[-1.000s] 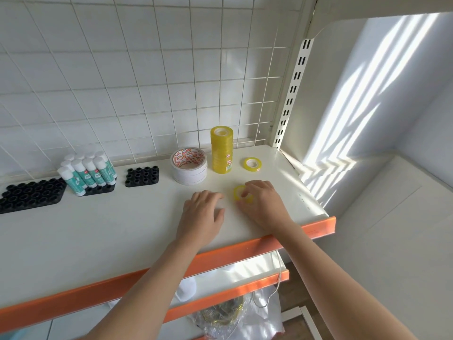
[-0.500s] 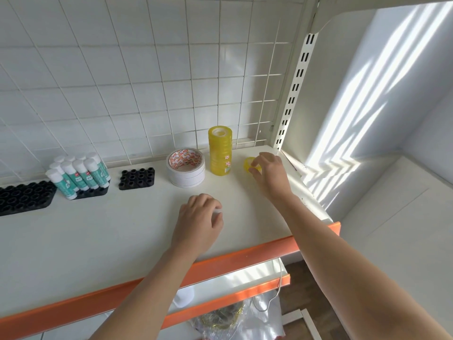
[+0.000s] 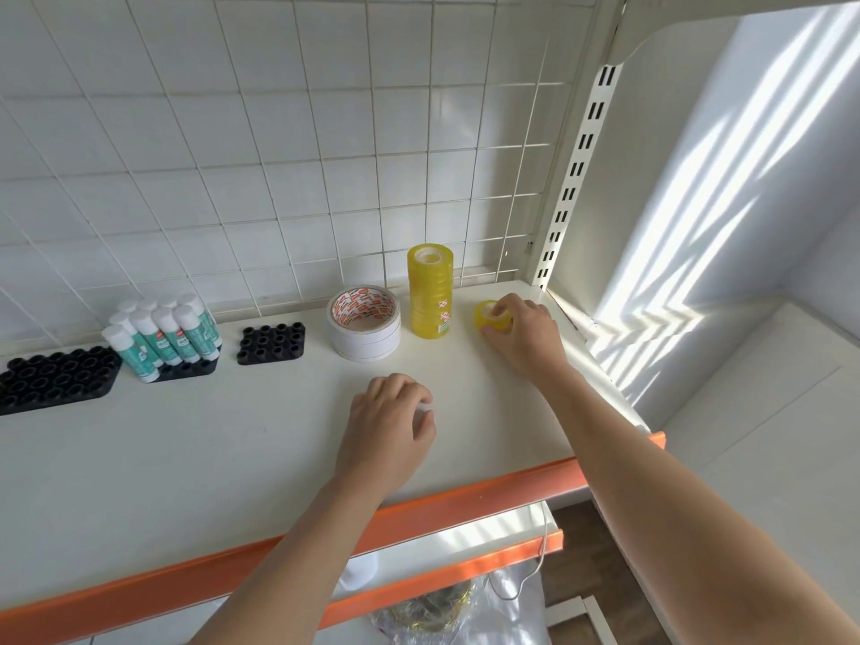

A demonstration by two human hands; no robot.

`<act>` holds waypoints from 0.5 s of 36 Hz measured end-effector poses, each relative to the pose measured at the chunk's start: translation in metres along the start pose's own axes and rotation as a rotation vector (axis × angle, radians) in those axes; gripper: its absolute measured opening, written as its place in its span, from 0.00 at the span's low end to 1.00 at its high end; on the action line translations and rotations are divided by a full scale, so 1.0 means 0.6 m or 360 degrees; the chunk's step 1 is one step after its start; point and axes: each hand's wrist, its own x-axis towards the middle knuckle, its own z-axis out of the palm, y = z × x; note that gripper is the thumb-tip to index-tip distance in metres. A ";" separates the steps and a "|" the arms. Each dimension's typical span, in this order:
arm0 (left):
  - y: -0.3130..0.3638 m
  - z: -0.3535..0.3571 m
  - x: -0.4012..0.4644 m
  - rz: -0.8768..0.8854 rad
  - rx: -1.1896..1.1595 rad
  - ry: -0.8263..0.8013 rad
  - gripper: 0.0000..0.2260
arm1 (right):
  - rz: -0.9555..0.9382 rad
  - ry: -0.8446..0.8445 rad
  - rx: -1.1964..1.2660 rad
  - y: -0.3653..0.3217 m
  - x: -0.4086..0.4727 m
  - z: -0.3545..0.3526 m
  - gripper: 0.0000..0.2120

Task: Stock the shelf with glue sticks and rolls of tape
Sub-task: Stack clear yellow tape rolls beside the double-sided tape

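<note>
My right hand [image 3: 523, 335] pinches a small yellow tape roll [image 3: 488, 316] at the back right of the white shelf [image 3: 195, 458]. The roll appears to sit on a second small yellow roll, just right of the tall stack of yellow tape rolls [image 3: 430, 290]. A stack of wide white tape rolls [image 3: 364, 329] stands left of that. Several glue sticks [image 3: 160, 335] with white caps stand in a black holder at the back left. My left hand [image 3: 388, 432] rests on the shelf's middle with fingers loosely curled, and I see nothing held in it.
A small empty black holder [image 3: 272, 344] sits between the glue sticks and the white tape, a larger one [image 3: 56, 379] at far left. A wire grid [image 3: 279, 155] backs the shelf. An orange strip [image 3: 419, 514] edges the front, with a lower shelf below.
My right hand carried the small yellow roll from the shelf's front to the back right, onto the other small roll beside the tall stack. My left hand's fingers curled in.
</note>
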 end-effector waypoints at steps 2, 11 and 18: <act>0.000 0.000 0.000 0.0004 0.0008 0.0007 0.07 | -0.0008 0.0010 0.0005 0.000 0.000 -0.001 0.14; 0.001 0.000 0.000 0.0009 0.0019 0.0030 0.07 | -0.0014 0.0051 0.0074 0.002 0.002 0.006 0.13; 0.002 0.002 0.001 -0.0003 0.0021 0.0024 0.05 | -0.0006 0.0034 0.0065 0.002 0.006 0.008 0.13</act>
